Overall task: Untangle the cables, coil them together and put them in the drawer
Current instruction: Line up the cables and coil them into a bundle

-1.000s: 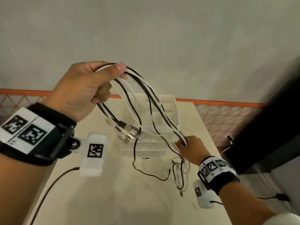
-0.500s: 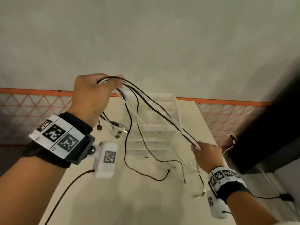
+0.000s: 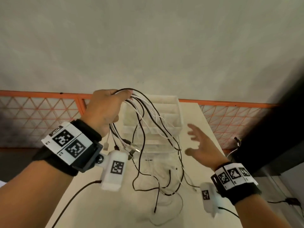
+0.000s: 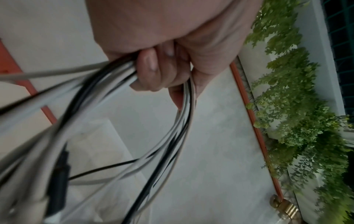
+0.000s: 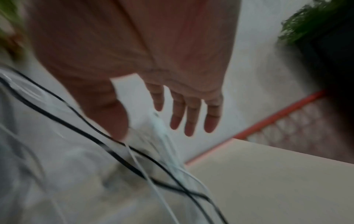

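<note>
My left hand (image 3: 110, 106) grips a bundle of black and white cables (image 3: 144, 122) above the table, fingers curled round the strands (image 4: 122, 71). The cables hang down in loose loops, their free ends trailing on the table (image 3: 158, 190); several plugs (image 3: 131, 148) dangle below the left hand. My right hand (image 3: 197, 143) hovers to the right of the hanging cables with its fingers (image 5: 191, 119) spread, holding nothing. Behind the cables stands a clear plastic drawer unit (image 3: 169, 116) on the table.
The beige table (image 3: 98, 211) ends at the right edge near my right wrist. An orange mesh fence (image 3: 230, 119) runs behind the table under a grey wall. A dark object (image 3: 279, 132) stands at the right. Green plants (image 4: 298, 121) show in the left wrist view.
My right hand has let go of the cables and spread its fingers. The released strands have dropped into loose loops onto the table. My left hand has moved lower with the bundle.
</note>
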The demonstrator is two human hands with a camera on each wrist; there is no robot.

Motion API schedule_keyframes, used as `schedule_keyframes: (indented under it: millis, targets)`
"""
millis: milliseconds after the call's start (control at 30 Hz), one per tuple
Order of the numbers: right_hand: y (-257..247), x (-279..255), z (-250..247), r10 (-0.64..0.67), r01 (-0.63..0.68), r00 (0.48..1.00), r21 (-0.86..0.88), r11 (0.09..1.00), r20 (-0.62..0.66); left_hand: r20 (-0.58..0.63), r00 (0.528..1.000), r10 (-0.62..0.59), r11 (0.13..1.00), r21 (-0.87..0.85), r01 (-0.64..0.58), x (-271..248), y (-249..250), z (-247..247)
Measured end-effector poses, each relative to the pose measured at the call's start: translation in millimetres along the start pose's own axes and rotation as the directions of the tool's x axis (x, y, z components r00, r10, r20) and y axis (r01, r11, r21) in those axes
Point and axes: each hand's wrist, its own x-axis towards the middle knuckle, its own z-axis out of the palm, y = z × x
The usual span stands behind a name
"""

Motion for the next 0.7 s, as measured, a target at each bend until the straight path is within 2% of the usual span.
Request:
schedule_keyframes:
  millis: [67, 133, 200, 233, 300, 367, 433, 500, 600, 700]
  targets:
    - [-46, -11, -6, -0.22, 0.225, 0.974, 0.168, 0.96, -0.052, 0.107, 0.993, -0.038, 0.999, -0.024, 0.041, -5, 5, 6]
    - [-92, -21, -2, -0.358, 0.359, 0.932, 0.24, 0.902, -0.049, 0.248, 0.968, -0.043, 0.999, 0.005, 0.043, -14, 11, 14]
    - [-122, -22, 13, -0.414, 0.416, 0.909, 0.181, 0.891, -0.052, 0.37, 0.929, -0.016, 0.997, 0.08, -0.015, -26, 18, 21]
    - [-126, -18, 23, -0.414, 0.424, 0.905, 0.13, 0.896, -0.096, 0.411, 0.911, 0.003, 0.993, 0.11, -0.053, -31, 22, 22]
    - [-118, -5, 39, -0.376, 0.397, 0.9, 0.061, 0.916, -0.223, 0.437, 0.898, 0.046, 0.989, 0.108, -0.103, -35, 28, 17]
    - [-94, 10, 46, -0.236, 0.247, 0.935, 0.01, 0.969, -0.266, 0.392, 0.917, 0.068, 0.992, 0.071, -0.104, -31, 28, 3]
    - [-69, 19, 43, -0.081, 0.077, 0.954, -0.026, 0.997, -0.289, 0.288, 0.955, 0.068, 0.986, 0.127, -0.109, -23, 16, -13]
    - [-52, 23, 34, -0.004, -0.004, 0.92, -0.02, 1.0, -0.391, 0.162, 0.983, 0.09, 0.945, 0.299, -0.136, -13, -8, -25]
    - [-54, 27, 17, 0.026, 0.058, 0.846, 0.141, 0.988, -0.533, 0.088, 0.993, 0.076, 0.862, 0.495, -0.11, -6, -53, -33]
    - [-61, 35, 2, 0.089, 0.158, 0.768, 0.322, 0.934, -0.634, 0.071, 0.997, -0.002, 0.872, 0.489, -0.033, -3, -91, -34]
